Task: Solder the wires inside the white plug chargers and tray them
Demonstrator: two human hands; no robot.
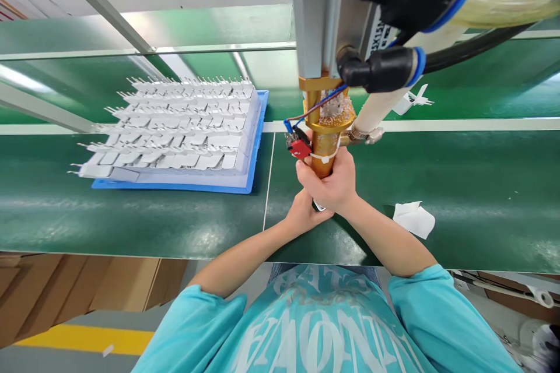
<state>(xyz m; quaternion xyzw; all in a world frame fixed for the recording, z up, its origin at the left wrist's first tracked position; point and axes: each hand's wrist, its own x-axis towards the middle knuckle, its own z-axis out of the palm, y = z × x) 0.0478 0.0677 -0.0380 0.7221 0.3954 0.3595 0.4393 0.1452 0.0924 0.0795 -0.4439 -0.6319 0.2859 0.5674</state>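
Observation:
A gold-coloured machine head (324, 140) hangs from a grey column over the green conveyor belt (481, 186). A red switch and thin wires are fixed to its side. My right hand (335, 183) is wrapped round the lower end of this head. My left hand (304, 213) sits just below and behind it, fingers closed on a small white part (319, 206) that mostly hides between the hands.
A blue tray (256, 151) stacked with several rows of small white parts with metal tabs lies on the belt to the left. A loose white piece (415, 218) lies at the right. Black hoses (394, 64) and a clear tube run overhead. Cardboard boxes stand below.

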